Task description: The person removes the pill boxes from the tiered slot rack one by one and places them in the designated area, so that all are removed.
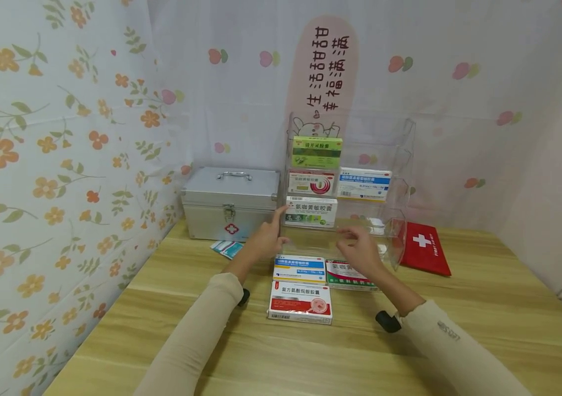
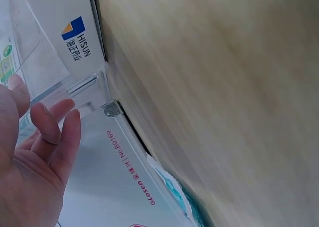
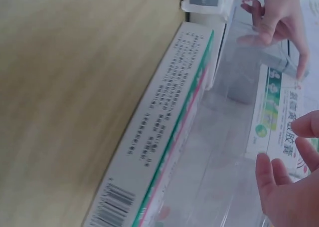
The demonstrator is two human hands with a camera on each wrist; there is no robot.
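A white medicine box with green pictures (image 1: 311, 212) stands in a pocket of the clear acrylic rack (image 1: 399, 220). My left hand (image 1: 264, 240) has its index finger stretched to that box's left edge; its other fingers bend loosely around nothing. Near the box's lower right corner is my right hand (image 1: 361, 250), fingers loosely bent and holding nothing; in the right wrist view the right hand (image 3: 294, 184) appears just in front of the box. Above it in the rack sit a red and white box (image 1: 312, 183) and a green box (image 1: 317, 152), with a blue and white box (image 1: 364, 185) to the right.
Before the rack lie a blue and white box (image 1: 299, 269), a red and white box (image 1: 300, 302) and a green-edged box (image 1: 347, 274). A silver case (image 1: 231, 203) stands left, with teal packets (image 1: 227, 248) in front. A red first-aid pouch (image 1: 425, 247) lies right.
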